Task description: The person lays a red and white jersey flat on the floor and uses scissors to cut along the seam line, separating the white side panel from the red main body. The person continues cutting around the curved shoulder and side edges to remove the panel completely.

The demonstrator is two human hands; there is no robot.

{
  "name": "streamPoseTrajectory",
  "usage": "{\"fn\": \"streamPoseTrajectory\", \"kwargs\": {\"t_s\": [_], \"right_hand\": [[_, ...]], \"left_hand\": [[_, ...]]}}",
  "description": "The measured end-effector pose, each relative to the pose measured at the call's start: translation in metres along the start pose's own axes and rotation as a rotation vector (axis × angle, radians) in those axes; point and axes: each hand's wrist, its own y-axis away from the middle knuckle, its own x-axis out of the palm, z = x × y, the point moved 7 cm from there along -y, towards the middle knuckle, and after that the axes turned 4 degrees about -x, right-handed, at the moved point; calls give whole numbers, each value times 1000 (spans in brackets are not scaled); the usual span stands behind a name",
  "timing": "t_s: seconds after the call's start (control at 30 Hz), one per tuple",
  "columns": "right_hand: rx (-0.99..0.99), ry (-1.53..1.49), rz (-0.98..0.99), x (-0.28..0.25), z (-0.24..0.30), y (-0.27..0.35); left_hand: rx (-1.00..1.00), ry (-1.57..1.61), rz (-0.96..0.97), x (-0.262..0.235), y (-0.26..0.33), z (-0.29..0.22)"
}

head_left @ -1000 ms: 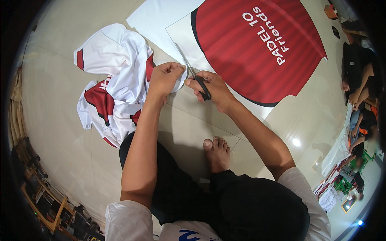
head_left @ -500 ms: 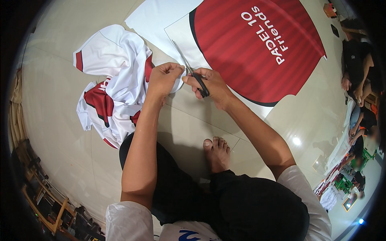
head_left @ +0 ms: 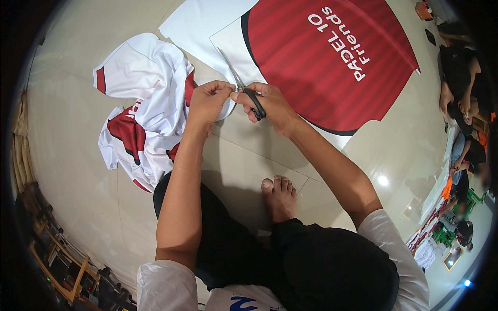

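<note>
A large white sheet printed with a red striped shirt shape [head_left: 332, 57] lies on the pale tiled floor in front of me. My right hand [head_left: 270, 103] grips black-handled scissors [head_left: 244, 88], whose blades point up-left along the sheet's white margin. My left hand [head_left: 207, 101] pinches the white edge of the sheet just left of the scissors. Both hands nearly touch each other.
A heap of cut white and red printed pieces [head_left: 142, 111] lies on the floor to my left. My bare foot [head_left: 280, 194] rests below my hands. Another person [head_left: 464, 88] sits at the right edge. Wooden furniture [head_left: 57, 259] stands at lower left.
The hands and scissors stay at the same spot on the sheet's edge; only a slight shift of the scissors along the margin shows.
</note>
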Motion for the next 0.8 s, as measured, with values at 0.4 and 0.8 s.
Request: {"fn": "streamPoseTrajectory", "kwargs": {"t_s": [0.4,0.8], "right_hand": [[-35,-38,17,-1,2,-8],[-65,-31,35,1,6,-7]], "left_hand": [[4,78,-28,2,8,-9],[31,-52,-13,-1,5,-7]]}}
